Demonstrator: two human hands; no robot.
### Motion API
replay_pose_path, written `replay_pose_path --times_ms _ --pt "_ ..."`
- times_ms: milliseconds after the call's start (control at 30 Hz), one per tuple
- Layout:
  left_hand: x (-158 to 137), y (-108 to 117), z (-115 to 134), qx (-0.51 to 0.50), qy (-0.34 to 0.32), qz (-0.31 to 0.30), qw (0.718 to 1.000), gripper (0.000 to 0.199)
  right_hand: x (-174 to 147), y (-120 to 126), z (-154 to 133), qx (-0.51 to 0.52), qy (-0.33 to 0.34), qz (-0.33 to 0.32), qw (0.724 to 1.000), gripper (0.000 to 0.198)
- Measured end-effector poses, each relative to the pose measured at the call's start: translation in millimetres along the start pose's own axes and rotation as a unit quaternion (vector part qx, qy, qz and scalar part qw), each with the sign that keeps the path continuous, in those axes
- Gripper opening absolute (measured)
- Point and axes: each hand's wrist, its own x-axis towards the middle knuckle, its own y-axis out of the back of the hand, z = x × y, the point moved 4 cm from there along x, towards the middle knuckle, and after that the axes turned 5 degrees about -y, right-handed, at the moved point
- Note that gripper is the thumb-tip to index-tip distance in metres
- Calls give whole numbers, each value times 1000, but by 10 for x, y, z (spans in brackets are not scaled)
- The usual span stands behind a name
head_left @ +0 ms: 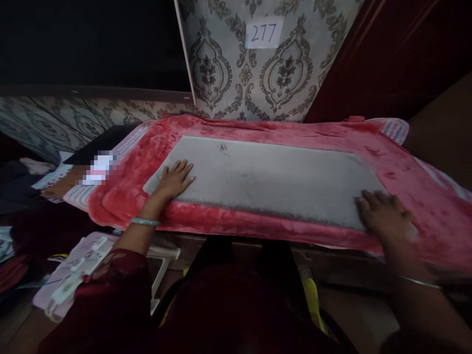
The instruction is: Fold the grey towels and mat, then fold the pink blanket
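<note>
A long grey flat mat (pixel 265 177) with a small dark print near its far left corner lies on a red plush blanket (pixel 236 220). My left hand (pixel 174 181) rests flat on the mat's left end, fingers spread. At the right end, my right hand (pixel 385 214) lies over the mat's near corner and the blanket beside it. Its fingers are stretched out and slightly blurred. Neither hand grips anything that I can see. Dark marks run along the mat's near edge.
A dark television screen (pixel 92 44) hangs at the back left. Patterned wallpaper (pixel 245 73) bears a paper marked 277 (pixel 264 32). At the lower left, a white power strip (pixel 79 268) lies on a pale purple surface. A dark red panel (pixel 387 54) stands at the back right.
</note>
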Motion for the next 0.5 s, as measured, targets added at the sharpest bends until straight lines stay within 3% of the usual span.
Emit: replay_pose_path --times_ms 100,200,267,367,433,500 --pt "-85 23 517 -20 -22 27 999 61 -385 82 -986 32 75 1 997 64" --pt "-224 -81 1300 -47 -160 20 986 58 -846 -10 -2062 49 227 -73 970 57" --pt "-315 -188 1691 -46 -197 9 979 58 -1104 -90 -2561 59 295 -107 948 58" --pt "-382 -283 1915 -24 -184 32 982 58 -1275 -139 -2797 79 313 -95 942 59" --pt "-381 -295 1878 -12 -185 43 982 58 -1254 -134 -2649 78 303 -74 947 57" --pt "-360 -276 1728 -5 -181 38 983 60 -1144 -119 -2309 63 267 -58 960 55"
